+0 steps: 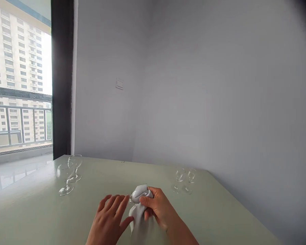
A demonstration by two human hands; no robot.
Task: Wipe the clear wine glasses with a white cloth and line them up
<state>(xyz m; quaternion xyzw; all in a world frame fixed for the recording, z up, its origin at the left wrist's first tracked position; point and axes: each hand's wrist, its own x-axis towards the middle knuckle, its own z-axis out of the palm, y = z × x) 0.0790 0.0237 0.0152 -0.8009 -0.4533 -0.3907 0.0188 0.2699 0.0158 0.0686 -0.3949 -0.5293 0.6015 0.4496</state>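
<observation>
A white cloth (142,193) is bunched up in my right hand (159,206), thumb pressed on top, with a loose end hanging below. From the cloth's left side pokes a small clear glass piece (130,198); it looks like part of a stemmed glass, and the cloth hides the rest. My left hand (109,216) is just left of the cloth, fingers stretched out and apart, the thumb close to the hanging end. Whether that thumb touches the cloth I cannot tell.
Two larger stemmed glasses (65,175) stand upright at the left of the pale green table (97,173). Two smaller stemmed glasses (180,175) stand to the right. Grey walls (181,102) rise behind; a window with a railing (20,126) is at left.
</observation>
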